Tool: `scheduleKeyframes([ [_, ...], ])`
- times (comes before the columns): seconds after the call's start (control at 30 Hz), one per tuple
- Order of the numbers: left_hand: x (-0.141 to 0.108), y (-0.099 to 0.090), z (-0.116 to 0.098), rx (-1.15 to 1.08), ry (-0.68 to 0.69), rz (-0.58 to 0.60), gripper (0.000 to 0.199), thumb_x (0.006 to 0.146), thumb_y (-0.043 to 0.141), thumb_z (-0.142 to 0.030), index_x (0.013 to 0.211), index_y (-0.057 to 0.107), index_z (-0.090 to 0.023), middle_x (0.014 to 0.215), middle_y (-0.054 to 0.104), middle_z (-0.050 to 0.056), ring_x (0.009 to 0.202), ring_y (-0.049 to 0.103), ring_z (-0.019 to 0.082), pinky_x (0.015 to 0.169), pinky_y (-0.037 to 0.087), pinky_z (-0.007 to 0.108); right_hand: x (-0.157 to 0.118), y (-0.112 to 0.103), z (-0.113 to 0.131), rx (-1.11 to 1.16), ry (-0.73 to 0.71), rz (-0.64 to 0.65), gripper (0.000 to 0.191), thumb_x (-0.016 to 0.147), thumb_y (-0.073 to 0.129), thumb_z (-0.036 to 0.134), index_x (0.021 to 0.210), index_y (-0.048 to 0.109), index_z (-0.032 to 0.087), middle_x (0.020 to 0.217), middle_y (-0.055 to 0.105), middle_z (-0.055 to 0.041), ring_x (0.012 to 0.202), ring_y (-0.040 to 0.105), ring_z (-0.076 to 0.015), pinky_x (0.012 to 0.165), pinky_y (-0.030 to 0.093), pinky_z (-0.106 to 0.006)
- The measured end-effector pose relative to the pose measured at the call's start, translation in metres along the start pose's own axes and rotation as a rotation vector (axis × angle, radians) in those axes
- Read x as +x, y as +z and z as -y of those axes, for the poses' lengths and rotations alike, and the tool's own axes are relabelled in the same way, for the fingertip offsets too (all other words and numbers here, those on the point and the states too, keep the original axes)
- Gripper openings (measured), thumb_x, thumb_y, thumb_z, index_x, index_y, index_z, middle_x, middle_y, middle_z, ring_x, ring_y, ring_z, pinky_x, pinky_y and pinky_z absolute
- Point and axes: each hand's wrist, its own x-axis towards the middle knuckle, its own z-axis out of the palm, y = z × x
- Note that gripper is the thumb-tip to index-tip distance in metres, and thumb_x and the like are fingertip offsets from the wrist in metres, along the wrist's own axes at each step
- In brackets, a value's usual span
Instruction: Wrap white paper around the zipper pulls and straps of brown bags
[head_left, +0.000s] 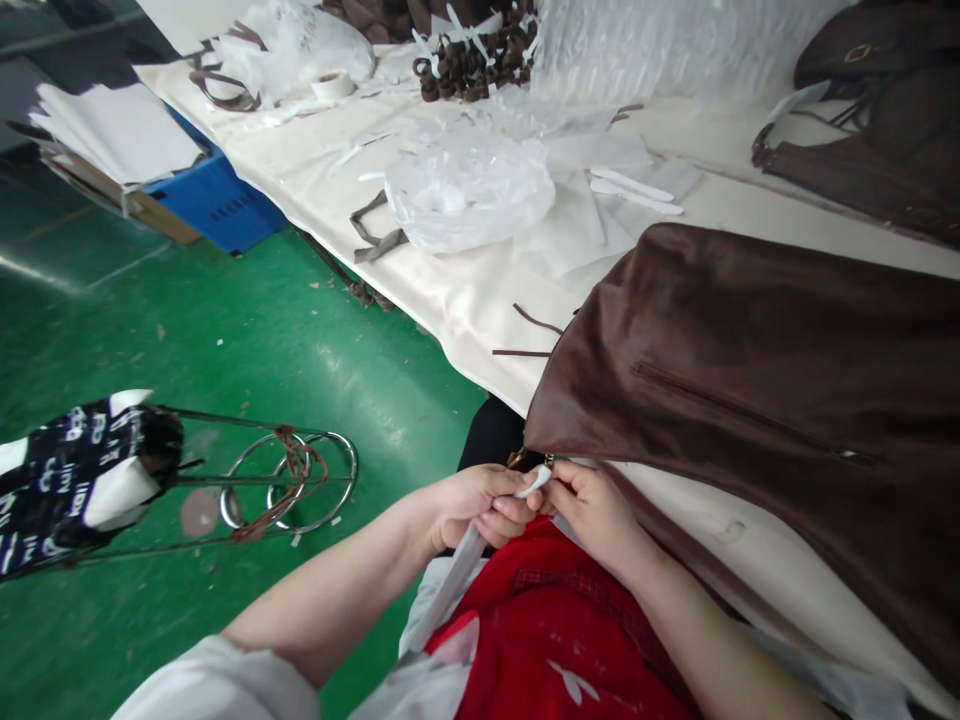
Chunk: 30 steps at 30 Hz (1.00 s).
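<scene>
A brown leather bag [720, 340] lies on the table at right, its near-left corner reaching my hands. A long white strip [465, 565] runs up from my lap into my left hand [484, 510], which is closed on it. The strip's upper part bends over the left fingers towards the bag's corner. My right hand [596, 510] is pinched against this bent part, beside a small brass fitting [550, 460] at the bag's edge. Fingers hide exactly how strip and fitting meet. A zipper [750, 412] crosses the bag's upward face.
Clear plastic wrapping [472, 190] and a tape roll [332, 87] lie on the white-covered table [300, 165]. Another brown bag [885, 150] is at far right. To the left stand a stool [90, 470] with metal rings and a blue box [225, 200] on the green floor.
</scene>
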Motion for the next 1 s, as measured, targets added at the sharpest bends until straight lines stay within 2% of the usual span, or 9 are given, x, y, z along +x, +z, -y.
scheduleKeyframes([
  [0.13,0.005,0.004,0.015,-0.071,0.093,0.024,0.025,0.085,0.059,-0.04,0.079,0.053,-0.016,0.048,0.02,-0.011,0.039,0.007,0.005,0.035,0.005,0.018,0.013,-0.002,0.002,-0.071,-0.078,0.023,0.024,0.084,0.051,0.031,0.078,0.071,0.018,0.072,0.07,-0.0023,0.067,0.063,-0.0166,0.065,0.048,-0.026],
  [0.23,0.01,0.012,0.025,0.165,0.22,-0.091,0.034,0.089,0.05,-0.047,0.078,0.055,-0.015,0.046,0.02,-0.011,0.038,0.01,0.006,0.037,0.009,0.019,0.018,-0.006,-0.003,-0.195,-0.078,-0.029,0.019,0.08,0.054,0.03,0.074,0.068,0.018,0.079,0.072,-0.005,0.075,0.064,-0.0199,0.071,0.048,-0.028],
  [0.3,0.011,0.016,0.028,0.514,0.391,-0.29,0.039,0.093,0.042,-0.047,0.076,0.056,-0.015,0.047,0.027,-0.008,0.039,0.02,0.007,0.04,0.018,0.02,0.015,-0.009,-0.006,-0.281,-0.032,-0.063,0.019,0.08,0.054,0.031,0.073,0.066,0.019,0.078,0.071,-0.0055,0.074,0.065,-0.0204,0.069,0.048,-0.028],
  [0.37,0.01,0.016,0.03,0.996,0.573,-0.546,0.038,0.096,0.037,-0.039,0.075,0.057,-0.015,0.054,0.041,-0.004,0.047,0.036,0.009,0.049,0.03,0.021,0.007,-0.011,-0.006,-0.291,0.065,-0.073,0.024,0.084,0.051,0.035,0.073,0.064,0.019,0.07,0.068,-0.0041,0.061,0.063,-0.018,0.059,0.047,-0.027],
  [0.47,0.008,0.011,0.034,1.693,0.655,-0.839,0.029,0.097,0.036,-0.025,0.082,0.058,-0.015,0.071,0.058,0.003,0.063,0.053,0.014,0.06,0.04,0.026,-0.006,-0.012,-0.003,-0.098,0.205,-0.07,0.037,0.088,0.045,0.049,0.077,0.062,0.017,0.062,0.063,-0.002,0.049,0.06,-0.0144,0.048,0.045,-0.024],
  [0.53,0.008,0.008,0.038,2.009,0.62,-0.904,0.023,0.096,0.037,-0.021,0.09,0.058,-0.014,0.075,0.061,0.005,0.065,0.057,0.017,0.06,0.043,0.028,-0.013,-0.011,0.0,0.046,0.257,-0.047,0.05,0.088,0.04,0.059,0.079,0.063,0.015,0.061,0.062,-0.0026,0.047,0.059,-0.0138,0.044,0.044,-0.023],
  [0.63,0.009,0.007,0.042,2.263,0.558,-0.913,0.017,0.094,0.042,-0.018,0.101,0.057,-0.014,0.077,0.062,0.005,0.067,0.06,0.02,0.056,0.046,0.03,-0.016,-0.007,0.006,0.101,0.299,0.008,0.064,0.086,0.035,0.069,0.074,0.064,0.013,0.057,0.061,-0.0038,0.043,0.057,-0.0124,0.039,0.04,-0.02],
  [0.8,0.01,0.012,0.043,2.273,0.533,-0.952,0.02,0.093,0.044,-0.019,0.108,0.054,-0.012,0.081,0.063,0.007,0.07,0.062,0.021,0.058,0.05,0.032,-0.016,0.002,0.008,0.064,0.223,0.003,0.045,0.082,0.055,0.059,0.073,0.062,0.015,0.057,0.06,0.0,0.042,0.054,-0.0091,0.039,0.038,-0.018],
  [1.0,0.005,0.01,0.042,1.67,0.729,-0.871,0.019,0.097,0.035,-0.023,0.101,0.053,-0.016,0.09,0.064,0.006,0.079,0.061,0.017,0.073,0.049,0.028,-0.019,0.007,-0.005,0.154,0.12,-0.061,0.03,0.083,0.059,0.045,0.075,0.062,0.016,0.058,0.058,0.0024,0.046,0.052,-0.0075,0.046,0.038,-0.019],
])
